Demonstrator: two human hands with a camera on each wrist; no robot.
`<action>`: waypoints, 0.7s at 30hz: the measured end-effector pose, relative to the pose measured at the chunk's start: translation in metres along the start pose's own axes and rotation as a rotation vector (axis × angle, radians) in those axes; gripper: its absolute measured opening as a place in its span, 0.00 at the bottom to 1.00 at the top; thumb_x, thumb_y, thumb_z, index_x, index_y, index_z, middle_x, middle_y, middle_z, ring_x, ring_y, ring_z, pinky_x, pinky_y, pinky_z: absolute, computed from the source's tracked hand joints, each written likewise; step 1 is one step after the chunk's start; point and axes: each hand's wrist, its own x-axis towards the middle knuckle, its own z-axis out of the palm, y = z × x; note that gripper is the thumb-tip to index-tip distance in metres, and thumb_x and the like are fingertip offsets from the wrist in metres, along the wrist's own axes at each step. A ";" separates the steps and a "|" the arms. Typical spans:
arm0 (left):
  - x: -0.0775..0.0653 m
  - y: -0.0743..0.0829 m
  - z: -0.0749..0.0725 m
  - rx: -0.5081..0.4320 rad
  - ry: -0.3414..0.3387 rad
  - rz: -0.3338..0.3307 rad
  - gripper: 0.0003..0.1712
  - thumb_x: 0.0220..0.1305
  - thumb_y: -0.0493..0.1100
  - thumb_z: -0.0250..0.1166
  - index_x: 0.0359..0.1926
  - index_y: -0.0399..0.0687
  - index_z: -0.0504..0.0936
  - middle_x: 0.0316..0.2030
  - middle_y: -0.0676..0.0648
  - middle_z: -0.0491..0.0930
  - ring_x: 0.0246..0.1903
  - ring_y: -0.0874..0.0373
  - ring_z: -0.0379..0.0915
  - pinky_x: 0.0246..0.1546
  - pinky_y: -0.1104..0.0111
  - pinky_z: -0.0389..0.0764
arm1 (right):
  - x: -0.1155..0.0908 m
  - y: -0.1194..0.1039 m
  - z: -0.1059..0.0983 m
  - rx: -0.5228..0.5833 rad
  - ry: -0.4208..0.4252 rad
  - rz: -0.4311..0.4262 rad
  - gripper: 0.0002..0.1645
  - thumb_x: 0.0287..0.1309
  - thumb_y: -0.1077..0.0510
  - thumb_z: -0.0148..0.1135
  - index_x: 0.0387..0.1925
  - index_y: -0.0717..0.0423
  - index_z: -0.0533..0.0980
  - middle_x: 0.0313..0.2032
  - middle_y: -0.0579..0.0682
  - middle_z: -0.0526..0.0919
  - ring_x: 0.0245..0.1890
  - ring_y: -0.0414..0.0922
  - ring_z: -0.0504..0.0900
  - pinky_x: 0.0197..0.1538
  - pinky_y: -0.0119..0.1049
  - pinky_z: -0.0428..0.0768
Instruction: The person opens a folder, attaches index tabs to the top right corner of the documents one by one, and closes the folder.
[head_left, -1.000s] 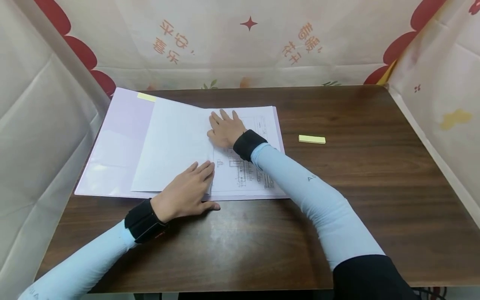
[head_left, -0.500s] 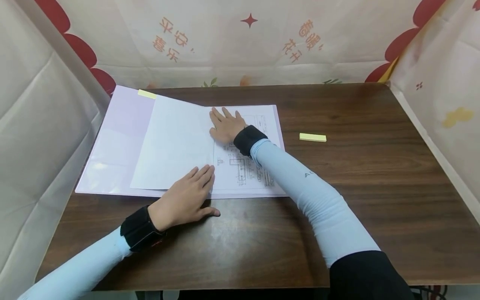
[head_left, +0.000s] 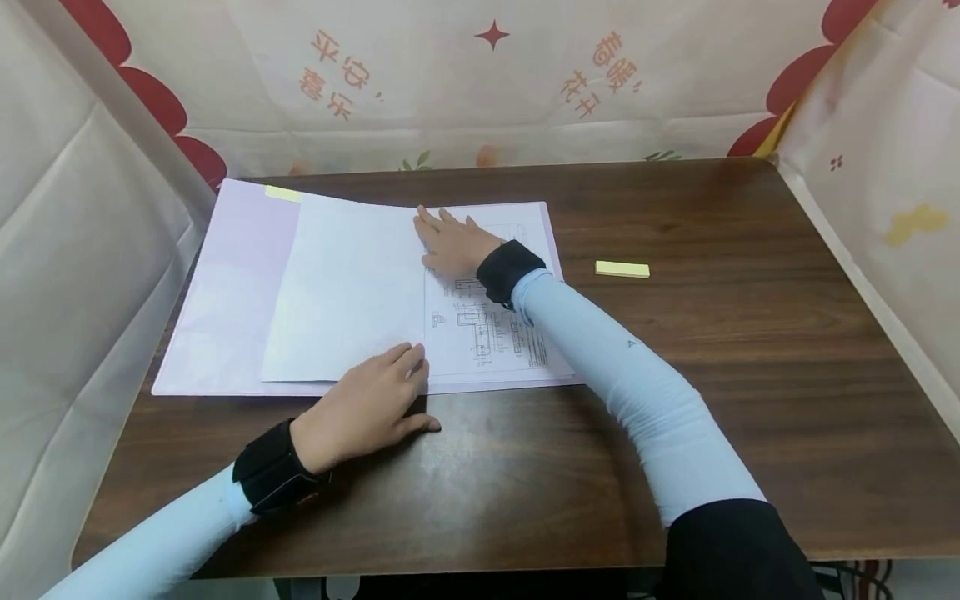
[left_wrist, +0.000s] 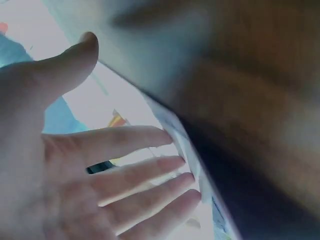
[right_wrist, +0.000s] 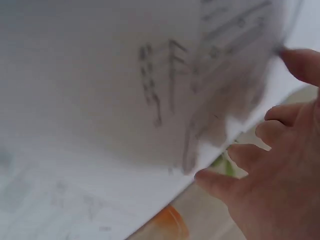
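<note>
Head view: lavender folder (head_left: pixel 228 321) lies open on the table (head_left: pixel 750 350), long axis left to right, left hand (head_left: pixel 365 408) over the near end of its fold (head_left: pixel 424 312), right hand (head_left: pixel 455 247) over the far end, neither clearly nearer. Both have fingers extended, grasping nothing. Count: one folder, one blank sheet (head_left: pixel 345 292) left of fold, one drawing page (head_left: pixel 483 342) right, one yellow strip (head_left: pixel 282 193) at folder's far edge, a second strip (head_left: pixel 622 269) on the table.
</note>
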 end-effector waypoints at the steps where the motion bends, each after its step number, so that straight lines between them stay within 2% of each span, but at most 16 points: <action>1: 0.004 -0.001 -0.001 -0.025 0.016 -0.004 0.39 0.65 0.67 0.68 0.56 0.35 0.84 0.60 0.36 0.81 0.62 0.43 0.77 0.64 0.53 0.79 | -0.005 0.005 -0.002 0.010 0.013 -0.012 0.44 0.79 0.44 0.42 0.84 0.52 0.39 0.84 0.50 0.34 0.84 0.54 0.37 0.82 0.61 0.44; 3: 0.011 -0.004 -0.003 -0.077 0.031 -0.022 0.35 0.63 0.65 0.71 0.54 0.39 0.84 0.54 0.40 0.84 0.56 0.46 0.80 0.59 0.54 0.82 | -0.018 0.014 -0.006 0.050 0.047 -0.024 0.42 0.78 0.47 0.46 0.83 0.51 0.45 0.84 0.51 0.39 0.84 0.53 0.41 0.82 0.58 0.46; 5: 0.017 -0.007 -0.004 -0.121 0.030 -0.045 0.34 0.62 0.64 0.73 0.55 0.41 0.83 0.51 0.43 0.85 0.52 0.48 0.79 0.55 0.56 0.83 | -0.035 0.026 -0.008 0.082 0.100 -0.032 0.38 0.77 0.48 0.49 0.81 0.51 0.54 0.83 0.53 0.49 0.83 0.52 0.49 0.82 0.54 0.52; 9: 0.023 -0.009 -0.007 -0.140 0.016 -0.072 0.37 0.59 0.62 0.75 0.58 0.40 0.80 0.47 0.44 0.84 0.44 0.50 0.75 0.46 0.60 0.80 | -0.076 0.064 -0.007 0.158 0.256 -0.008 0.25 0.74 0.50 0.56 0.67 0.54 0.75 0.71 0.58 0.73 0.73 0.54 0.70 0.74 0.52 0.69; 11: 0.023 -0.010 -0.008 -0.138 0.019 -0.074 0.37 0.59 0.62 0.76 0.58 0.40 0.80 0.45 0.45 0.84 0.41 0.51 0.73 0.43 0.62 0.79 | -0.099 0.086 -0.007 0.198 0.329 0.049 0.20 0.72 0.51 0.58 0.59 0.57 0.80 0.60 0.59 0.80 0.60 0.55 0.78 0.63 0.53 0.77; 14: 0.025 -0.012 -0.009 -0.125 0.030 -0.048 0.35 0.58 0.60 0.77 0.57 0.41 0.81 0.44 0.45 0.83 0.38 0.52 0.72 0.40 0.63 0.77 | -0.138 0.120 -0.004 0.239 0.422 0.201 0.16 0.72 0.53 0.59 0.50 0.59 0.82 0.46 0.58 0.84 0.44 0.54 0.80 0.47 0.49 0.78; 16: 0.027 -0.012 -0.008 -0.107 0.033 -0.027 0.34 0.56 0.58 0.78 0.56 0.43 0.82 0.42 0.45 0.83 0.37 0.52 0.71 0.37 0.65 0.75 | -0.161 0.137 -0.002 0.253 0.434 0.300 0.16 0.72 0.51 0.58 0.46 0.59 0.82 0.39 0.58 0.84 0.37 0.54 0.78 0.40 0.46 0.75; 18: 0.029 -0.013 -0.008 -0.073 0.033 -0.009 0.32 0.55 0.56 0.80 0.55 0.46 0.83 0.42 0.45 0.83 0.36 0.53 0.71 0.35 0.66 0.73 | -0.177 0.148 0.002 0.259 0.411 0.374 0.19 0.73 0.47 0.59 0.44 0.59 0.82 0.36 0.58 0.83 0.35 0.54 0.76 0.37 0.44 0.72; 21: 0.031 -0.014 -0.007 -0.031 0.034 0.004 0.30 0.53 0.55 0.81 0.55 0.50 0.86 0.42 0.45 0.83 0.35 0.53 0.71 0.33 0.67 0.72 | -0.188 0.154 0.008 0.272 0.343 0.432 0.26 0.70 0.39 0.60 0.42 0.60 0.82 0.33 0.58 0.81 0.35 0.54 0.76 0.35 0.42 0.71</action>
